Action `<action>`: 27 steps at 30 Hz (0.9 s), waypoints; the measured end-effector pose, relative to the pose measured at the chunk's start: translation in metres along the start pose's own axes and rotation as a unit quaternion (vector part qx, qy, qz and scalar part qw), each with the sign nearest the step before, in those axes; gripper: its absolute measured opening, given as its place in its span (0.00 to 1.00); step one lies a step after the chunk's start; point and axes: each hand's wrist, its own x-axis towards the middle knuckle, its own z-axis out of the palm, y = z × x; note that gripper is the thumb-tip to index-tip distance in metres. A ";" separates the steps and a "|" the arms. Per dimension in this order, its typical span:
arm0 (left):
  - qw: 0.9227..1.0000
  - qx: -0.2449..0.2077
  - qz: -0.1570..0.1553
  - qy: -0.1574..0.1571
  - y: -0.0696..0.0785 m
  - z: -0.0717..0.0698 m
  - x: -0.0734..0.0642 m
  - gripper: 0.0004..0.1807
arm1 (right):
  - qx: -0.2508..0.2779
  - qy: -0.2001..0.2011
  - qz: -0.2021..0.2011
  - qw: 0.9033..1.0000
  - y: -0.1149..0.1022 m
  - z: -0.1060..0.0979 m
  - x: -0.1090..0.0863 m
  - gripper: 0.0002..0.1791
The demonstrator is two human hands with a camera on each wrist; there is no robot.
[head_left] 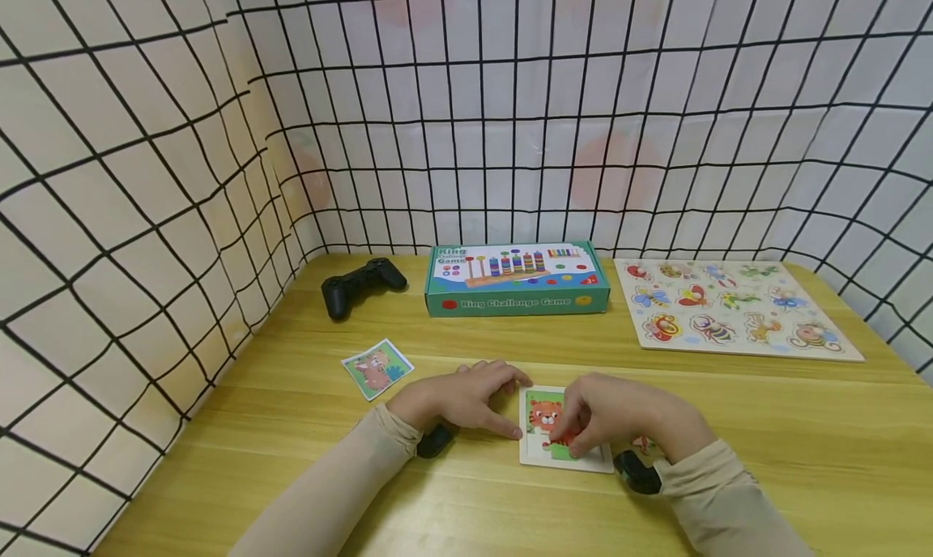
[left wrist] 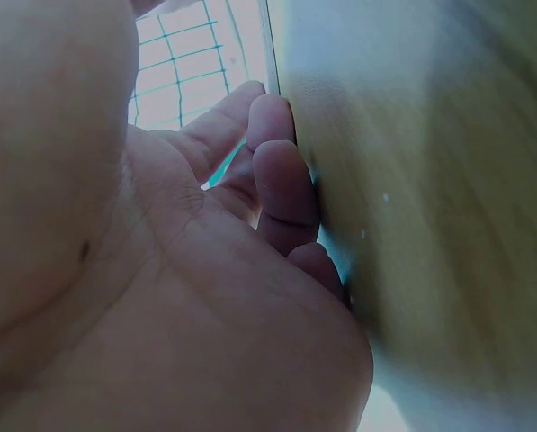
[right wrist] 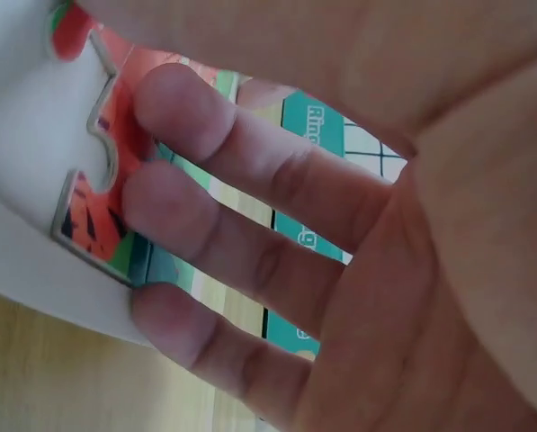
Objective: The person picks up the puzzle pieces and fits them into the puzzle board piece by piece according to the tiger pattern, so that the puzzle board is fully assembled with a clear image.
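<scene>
A small jigsaw tray with a pale border lies on the table, its upper part showing an orange tiger on green. Over the tray's lower right, my right hand pinches a red and green puzzle piece between thumb and index finger. In the right wrist view, the other fingers reach over fitted tiger pieces beside bare white tray. My left hand touches the tray's left edge with its thumb and reaches its upper left corner with the index finger. In the left wrist view, its fingers rest against the table.
A picture card lies left of my left hand. Behind are a black game controller, a Ring Challenge Game box and a wooden insect board. A small reddish piece is partly hidden by my right wrist. Black wire mesh encloses the table.
</scene>
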 end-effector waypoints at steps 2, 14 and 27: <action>1.000 -0.003 -0.002 0.000 0.000 0.000 0.000 0.36 | 0.004 0.001 -0.003 1.000 0.001 -0.001 -0.001 0.09; 1.000 0.000 -0.011 -0.002 0.001 0.000 0.000 0.37 | 0.002 0.052 0.038 0.998 0.013 -0.027 -0.034 0.18; 1.000 0.014 -0.019 0.001 0.006 0.000 0.000 0.38 | 0.038 0.064 0.109 0.991 0.037 -0.040 -0.059 0.19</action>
